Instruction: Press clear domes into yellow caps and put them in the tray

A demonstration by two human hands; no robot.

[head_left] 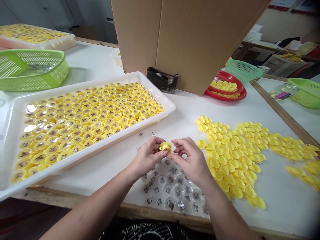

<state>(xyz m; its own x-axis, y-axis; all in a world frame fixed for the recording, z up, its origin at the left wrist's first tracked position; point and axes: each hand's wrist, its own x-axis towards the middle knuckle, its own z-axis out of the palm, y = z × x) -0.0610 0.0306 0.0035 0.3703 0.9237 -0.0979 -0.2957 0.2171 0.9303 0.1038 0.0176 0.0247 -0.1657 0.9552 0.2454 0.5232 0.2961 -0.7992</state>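
Note:
My left hand pinches a small round yellow plastic piece between thumb and fingers, above the white table. Close on its right side is my right hand, its thumb and fingers apart with a gap between them and the yellow piece. Below both hands lie many clear round discs with small dark printed pictures. To the right spreads a heap of yellow round cups. On the left a white tray holds rows of yellow pieces with printed pictures in their middles.
A large cardboard box stands at the back with a black tape dispenser before it. Red plates with yellow pieces lie right of it. Green baskets stand at both sides. A wooden strip edges the table.

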